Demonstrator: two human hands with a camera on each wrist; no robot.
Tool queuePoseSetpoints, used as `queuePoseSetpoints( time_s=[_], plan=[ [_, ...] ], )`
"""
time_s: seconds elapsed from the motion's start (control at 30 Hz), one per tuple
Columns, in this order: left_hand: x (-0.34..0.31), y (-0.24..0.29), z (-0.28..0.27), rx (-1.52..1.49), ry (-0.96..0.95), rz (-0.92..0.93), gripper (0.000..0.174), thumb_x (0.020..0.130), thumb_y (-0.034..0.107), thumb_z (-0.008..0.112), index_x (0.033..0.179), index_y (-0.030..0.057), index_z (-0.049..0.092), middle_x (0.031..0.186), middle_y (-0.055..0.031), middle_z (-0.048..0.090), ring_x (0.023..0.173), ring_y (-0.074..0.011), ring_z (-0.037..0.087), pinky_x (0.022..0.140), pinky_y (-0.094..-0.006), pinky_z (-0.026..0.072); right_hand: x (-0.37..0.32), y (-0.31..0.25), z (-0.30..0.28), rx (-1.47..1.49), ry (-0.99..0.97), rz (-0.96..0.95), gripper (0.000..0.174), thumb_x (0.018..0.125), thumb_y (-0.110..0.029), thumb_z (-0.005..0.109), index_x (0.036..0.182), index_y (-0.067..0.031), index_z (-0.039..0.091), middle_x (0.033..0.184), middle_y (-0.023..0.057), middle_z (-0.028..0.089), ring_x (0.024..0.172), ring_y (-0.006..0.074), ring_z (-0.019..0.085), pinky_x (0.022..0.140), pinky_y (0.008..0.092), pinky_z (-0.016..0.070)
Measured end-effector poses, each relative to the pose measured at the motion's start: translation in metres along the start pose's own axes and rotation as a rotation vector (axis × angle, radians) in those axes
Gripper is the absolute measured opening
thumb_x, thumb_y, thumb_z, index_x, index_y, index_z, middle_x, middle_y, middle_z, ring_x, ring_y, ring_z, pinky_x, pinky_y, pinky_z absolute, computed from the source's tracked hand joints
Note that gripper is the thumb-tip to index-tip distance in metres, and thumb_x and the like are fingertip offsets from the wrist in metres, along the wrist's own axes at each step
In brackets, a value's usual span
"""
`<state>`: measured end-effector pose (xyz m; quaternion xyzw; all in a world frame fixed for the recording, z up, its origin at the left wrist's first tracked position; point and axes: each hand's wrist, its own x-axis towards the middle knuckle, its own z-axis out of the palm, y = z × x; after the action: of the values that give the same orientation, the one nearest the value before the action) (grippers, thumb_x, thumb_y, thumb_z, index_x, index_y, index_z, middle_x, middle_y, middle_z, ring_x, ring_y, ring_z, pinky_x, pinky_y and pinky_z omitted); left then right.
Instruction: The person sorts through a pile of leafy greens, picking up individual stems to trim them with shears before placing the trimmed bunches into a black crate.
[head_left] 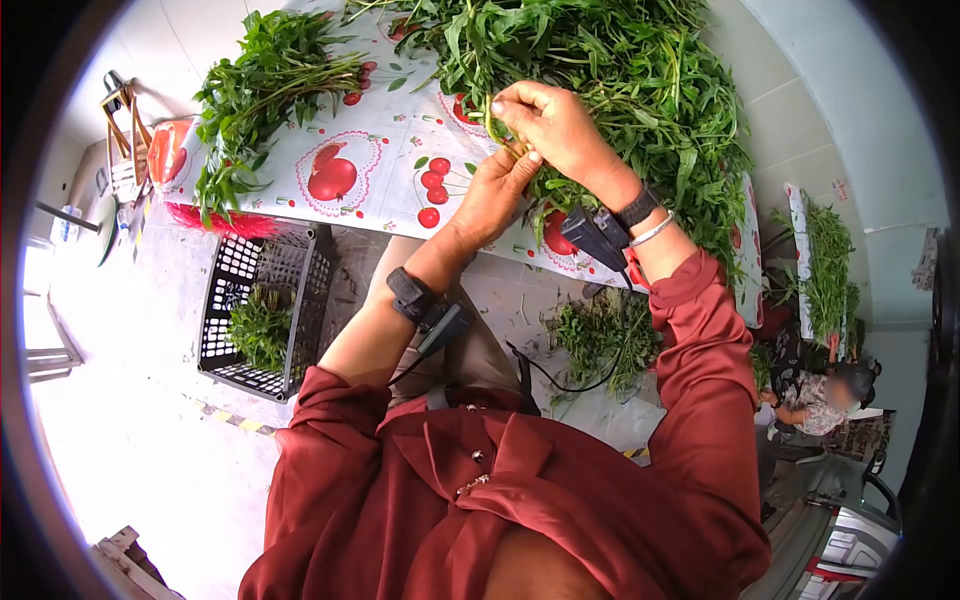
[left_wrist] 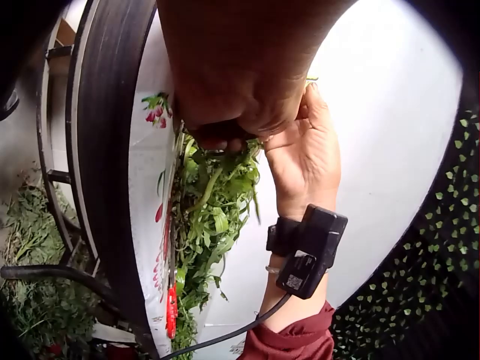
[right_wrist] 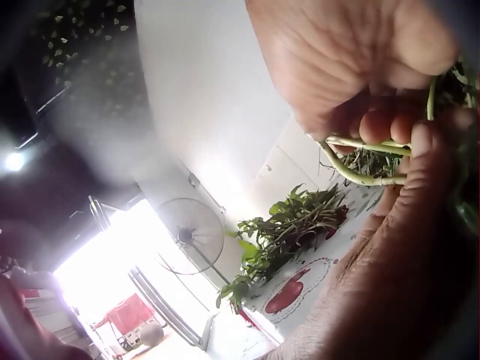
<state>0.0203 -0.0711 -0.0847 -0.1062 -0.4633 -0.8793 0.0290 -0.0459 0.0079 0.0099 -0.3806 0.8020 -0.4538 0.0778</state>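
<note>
Over the table's front part, my left hand point(head_left: 492, 195) grips a few green stems point(right_wrist: 364, 178) between thumb and fingers. My right hand point(head_left: 560, 130) is right beside it, fingers curled on the same stems, which bend into a loop in the right wrist view. Leafy tops hang below the hands in the left wrist view, where the left hand's back hides much of the grip. A big heap of leafy greens point(head_left: 650, 110) spreads behind and to the right of the hands. A smaller bunch of greens point(head_left: 270, 95) lies at the table's left.
A cloth with fruit prints point(head_left: 400, 205) covers the table. Below its left edge stands a black plastic crate point(head_left: 310, 300) with greens inside. More greens point(head_left: 600, 340) lie on the floor underneath. At the far right, a person point(head_left: 815, 405) sits near another table of greens point(head_left: 828, 270).
</note>
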Motion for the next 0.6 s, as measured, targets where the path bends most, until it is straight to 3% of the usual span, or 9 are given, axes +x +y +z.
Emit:
queuePoseSetpoints(
  time_s=[0.03,0.1,0.27,0.33,0.4,0.43,0.47,0.57,0.6],
  plan=[
    [0.0,-0.001,0.0,0.0,0.0,0.0,0.029,0.093,0.024,0.05,0.112,0.0027,0.052,0.096,0.0026,0.056,0.082,-0.0042,0.047,0.073,-0.0202,0.0399,-0.001,-0.001,0.0,0.0,0.0,-0.001,0.017,0.086,-0.016,0.059,0.09,0.0007,0.06,0.071,-0.0012,0.053,0.06,0.0052,0.047,0.054,0.0202,0.0413],
    [0.0,-0.003,0.0,0.093,0.013,0.078,0.03,0.093,0.024,0.048,0.112,0.0012,0.053,0.101,0.0004,0.056,0.088,-0.0048,0.048,0.079,-0.0207,0.0393,-0.004,-0.003,0.0,-0.284,-0.01,-0.11,0.019,0.083,-0.015,0.062,0.09,0.0019,0.059,0.074,0.0004,0.051,0.065,0.0079,0.047,0.06,0.0226,0.0419],
    [0.0,-0.007,-0.007,0.02,0.037,-0.048,0.022,0.091,0.018,0.051,0.105,0.002,0.057,0.095,0.0003,0.059,0.082,-0.0057,0.051,0.074,-0.0212,0.0412,-0.006,0.008,0.005,-0.231,0.039,-0.192,0.02,0.08,-0.011,0.061,0.072,0.0034,0.05,0.067,0.006,0.04,0.06,0.0141,0.04,0.055,0.0285,0.036],
    [-0.002,0.001,-0.001,-0.056,0.079,-0.083,0.013,0.084,0.009,0.054,0.094,0.0037,0.06,0.085,0.0009,0.06,0.073,-0.0065,0.052,0.064,-0.0212,0.0419,-0.01,0.001,0.006,-0.369,0.022,-0.224,0.014,0.078,-0.01,0.06,0.076,0.0024,0.054,0.071,0.01,0.047,0.061,0.0222,0.047,0.056,0.031,0.0395],
    [-0.002,0.003,-0.006,-0.113,0.066,-0.122,0.013,0.085,0.009,0.053,0.094,0.0016,0.059,0.085,-0.0006,0.06,0.072,-0.0064,0.052,0.062,-0.0205,0.0411,-0.016,-0.003,0.01,-0.455,0.012,-0.275,0.014,0.077,-0.012,0.058,0.08,0.0016,0.056,0.074,0.012,0.052,0.065,0.0287,0.053,0.059,0.0345,0.0431],
    [-0.002,0.005,-0.007,-0.17,0.06,-0.161,0.013,0.086,0.008,0.052,0.094,-0.0005,0.058,0.085,-0.002,0.06,0.072,-0.0064,0.052,0.06,-0.0198,0.0403,-0.018,-0.003,0.01,-0.459,0.014,-0.274,0.014,0.077,-0.012,0.058,0.08,0.0016,0.056,0.074,0.012,0.052,0.065,0.0287,0.053,0.059,0.0345,0.0431],
    [-0.003,0.005,-0.005,0.038,0.085,-0.109,0.013,0.087,0.01,0.052,0.091,0.0001,0.059,0.077,-0.0013,0.058,0.065,-0.0066,0.05,0.056,-0.0202,0.0398,-0.02,-0.004,0.009,-0.458,-0.012,-0.27,0.015,0.078,-0.013,0.058,0.081,0.0018,0.056,0.075,0.0125,0.052,0.066,0.0289,0.053,0.059,0.0342,0.0434],
    [-0.004,0.004,-0.002,-0.122,0.131,-0.152,0.014,0.088,0.015,0.053,0.087,0.0017,0.059,0.07,0.0008,0.053,0.059,-0.0061,0.046,0.052,-0.0193,0.0368,-0.02,-0.005,-0.002,-0.415,-0.043,-0.289,0.015,0.079,-0.012,0.058,0.086,0.0006,0.06,0.077,0.0114,0.054,0.069,0.0251,0.056,0.062,0.0323,0.0451],
    [-0.004,0.005,-0.003,-0.124,0.133,-0.151,0.014,0.088,0.015,0.053,0.087,0.0017,0.059,0.07,0.0008,0.053,0.059,-0.0061,0.046,0.052,-0.0193,0.0368,-0.02,-0.012,-0.011,-0.271,-0.039,-0.137,0.015,0.079,-0.012,0.058,0.089,-0.0002,0.061,0.078,0.0101,0.056,0.071,0.0222,0.057,0.063,0.0311,0.0455]
  ],
)
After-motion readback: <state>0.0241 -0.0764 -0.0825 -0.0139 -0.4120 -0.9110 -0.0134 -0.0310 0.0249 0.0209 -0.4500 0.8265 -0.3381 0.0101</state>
